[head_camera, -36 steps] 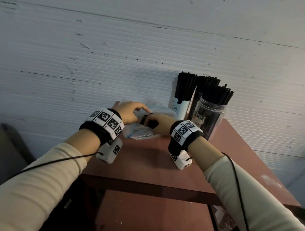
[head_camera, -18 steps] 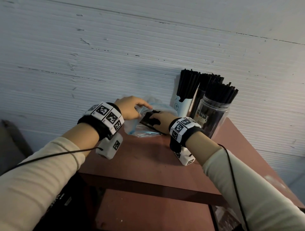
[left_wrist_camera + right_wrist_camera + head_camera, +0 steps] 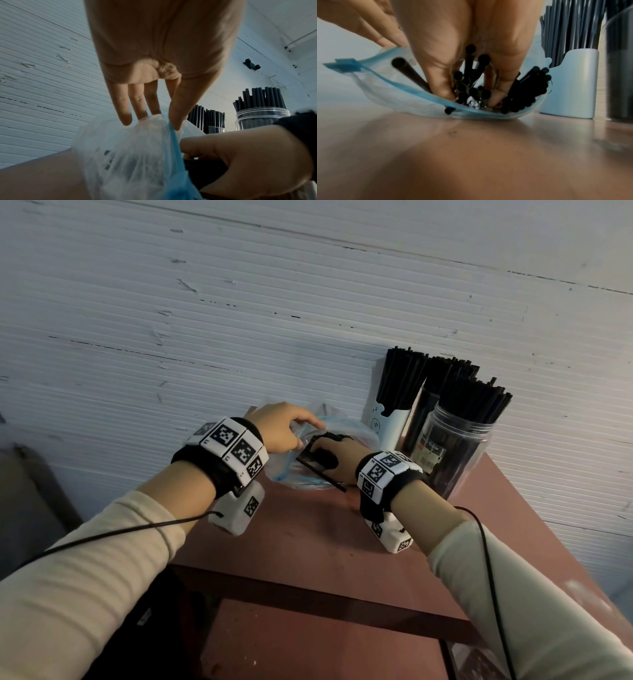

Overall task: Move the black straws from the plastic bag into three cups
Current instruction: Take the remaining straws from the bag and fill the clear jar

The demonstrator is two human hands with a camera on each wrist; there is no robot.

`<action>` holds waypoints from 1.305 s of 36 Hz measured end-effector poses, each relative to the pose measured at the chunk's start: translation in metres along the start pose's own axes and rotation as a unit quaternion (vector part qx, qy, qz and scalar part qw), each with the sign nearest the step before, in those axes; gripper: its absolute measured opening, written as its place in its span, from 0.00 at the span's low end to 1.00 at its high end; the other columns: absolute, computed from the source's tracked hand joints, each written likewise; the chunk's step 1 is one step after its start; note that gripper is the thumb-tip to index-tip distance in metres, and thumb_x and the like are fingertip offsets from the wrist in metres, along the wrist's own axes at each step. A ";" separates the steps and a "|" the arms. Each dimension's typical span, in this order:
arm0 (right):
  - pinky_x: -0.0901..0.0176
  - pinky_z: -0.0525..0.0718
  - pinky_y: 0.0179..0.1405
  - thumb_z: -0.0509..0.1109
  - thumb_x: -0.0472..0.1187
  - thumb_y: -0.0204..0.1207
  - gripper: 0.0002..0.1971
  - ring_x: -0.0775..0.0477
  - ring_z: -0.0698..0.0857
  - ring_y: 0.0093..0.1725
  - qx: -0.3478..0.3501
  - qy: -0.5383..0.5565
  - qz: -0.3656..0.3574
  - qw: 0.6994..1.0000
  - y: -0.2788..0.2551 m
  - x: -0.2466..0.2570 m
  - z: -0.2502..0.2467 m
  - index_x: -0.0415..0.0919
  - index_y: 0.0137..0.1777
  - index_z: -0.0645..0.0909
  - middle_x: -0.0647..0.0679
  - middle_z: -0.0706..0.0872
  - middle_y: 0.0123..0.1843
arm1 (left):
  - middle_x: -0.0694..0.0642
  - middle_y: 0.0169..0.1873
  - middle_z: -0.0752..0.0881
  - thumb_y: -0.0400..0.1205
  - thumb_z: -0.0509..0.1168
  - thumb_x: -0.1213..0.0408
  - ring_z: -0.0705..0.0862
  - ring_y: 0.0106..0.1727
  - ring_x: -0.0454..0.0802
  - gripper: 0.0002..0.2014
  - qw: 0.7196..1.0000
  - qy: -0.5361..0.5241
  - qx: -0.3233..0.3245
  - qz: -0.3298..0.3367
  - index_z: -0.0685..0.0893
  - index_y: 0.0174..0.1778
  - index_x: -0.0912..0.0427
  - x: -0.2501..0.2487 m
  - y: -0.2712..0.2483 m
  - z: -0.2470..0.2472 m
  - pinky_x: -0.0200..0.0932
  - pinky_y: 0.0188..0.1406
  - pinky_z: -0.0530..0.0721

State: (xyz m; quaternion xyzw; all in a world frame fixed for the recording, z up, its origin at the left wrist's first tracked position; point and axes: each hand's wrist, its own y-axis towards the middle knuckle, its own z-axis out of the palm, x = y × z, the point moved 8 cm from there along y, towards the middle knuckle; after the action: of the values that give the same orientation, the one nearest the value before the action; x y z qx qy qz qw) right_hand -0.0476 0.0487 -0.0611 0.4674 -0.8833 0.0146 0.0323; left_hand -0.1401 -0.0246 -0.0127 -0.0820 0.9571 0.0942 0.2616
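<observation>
A clear plastic bag (image 3: pixel 359 433) with a blue zip rim lies on the brown table (image 3: pixel 308 542) against the wall. My left hand (image 3: pixel 308 429) pinches its upper rim and holds the mouth up, thumb and fingers (image 3: pixel 175 121) on the plastic bag (image 3: pixel 137 155). My right hand (image 3: pixel 329 453) reaches into the mouth and grips a bunch of black straws (image 3: pixel 318 470). In the right wrist view my right hand (image 3: pixel 471 97) closes round some of the black straws (image 3: pixel 522 92); others lie loose in the bag. Right of the bag stand a white cup (image 3: pixel 390 426), a dark cup (image 3: pixel 416 422) and a clear jar (image 3: pixel 455 446), all packed with upright black straws.
The three cups stand close together at the table's back right, the white cup (image 3: pixel 573 88) just beside the bag's rim (image 3: pixel 402 86). A white ribbed wall (image 3: pixel 239 320) runs right behind them. The table's front edge (image 3: pixel 308 583) is near my forearms, and a lower shelf shows below it.
My right hand has pushed further into the bag and taken hold of straws, whose ends now stick out behind it. My left hand has raised the bag's rim.
</observation>
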 end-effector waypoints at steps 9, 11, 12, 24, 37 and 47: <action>0.60 0.72 0.49 0.67 0.45 0.78 0.12 0.42 0.82 0.54 -0.020 0.024 -0.003 1.000 0.001 -0.001 -0.002 0.48 0.61 0.79 0.47 0.85 0.54 | 0.46 0.70 0.80 0.78 0.72 0.65 0.78 0.69 0.50 0.24 1.000 0.011 -0.003 -0.011 0.82 0.62 0.31 0.001 0.001 -0.001 0.62 0.75 0.69; 0.61 0.72 0.49 0.69 0.44 0.77 0.10 0.42 0.83 0.54 -0.032 0.041 0.002 0.999 0.000 -0.002 -0.005 0.47 0.57 0.81 0.47 0.86 0.53 | 0.46 0.70 0.80 0.78 0.72 0.66 0.78 0.69 0.50 0.24 1.000 0.019 -0.004 -0.012 0.82 0.62 0.30 0.001 0.000 -0.002 0.62 0.75 0.70; 0.62 0.72 0.49 0.69 0.44 0.77 0.09 0.43 0.83 0.55 -0.037 0.048 0.003 0.998 -0.001 -0.003 -0.007 0.47 0.57 0.82 0.48 0.86 0.54 | 0.45 0.70 0.80 0.78 0.72 0.66 0.79 0.68 0.50 0.25 1.000 0.020 -0.004 -0.014 0.82 0.62 0.29 0.001 0.000 -0.002 0.63 0.75 0.69; 0.68 0.73 0.48 0.69 0.30 0.72 0.17 0.49 0.81 0.56 -0.077 0.115 0.037 0.990 -0.027 -0.009 -0.031 0.47 0.58 0.86 0.50 0.86 0.58 | 0.50 0.70 0.80 0.76 0.65 0.76 0.84 0.57 0.52 0.31 1.000 0.027 0.005 0.000 0.81 0.66 0.35 0.001 -0.003 0.006 0.49 0.56 0.84; 0.69 0.75 0.50 0.73 0.35 0.72 0.15 0.53 0.82 0.51 -0.093 0.145 0.040 0.984 -0.094 -0.026 -0.048 0.52 0.55 0.86 0.53 0.84 0.51 | 0.59 0.74 0.74 0.73 0.74 0.70 0.72 0.76 0.56 0.26 0.996 0.041 -0.059 0.047 0.82 0.68 0.53 -0.018 -0.012 0.007 0.44 0.72 0.69; 0.80 0.69 0.36 0.70 0.31 0.72 0.19 0.56 0.74 0.47 -0.061 0.114 0.020 0.991 -0.152 -0.025 -0.064 0.51 0.60 0.85 0.62 0.74 0.43 | 0.49 0.64 0.80 0.65 0.79 0.60 0.79 0.65 0.48 0.36 0.974 0.097 0.026 0.203 0.75 0.70 0.51 -0.112 -0.019 0.065 0.42 0.65 0.76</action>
State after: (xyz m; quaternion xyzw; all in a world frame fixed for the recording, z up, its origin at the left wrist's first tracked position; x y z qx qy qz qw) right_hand 0.0948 -0.0127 -0.0001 0.4420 -0.8823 0.0146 0.1612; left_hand -0.0100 -0.0164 -0.0123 0.1121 0.9766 0.1122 0.1454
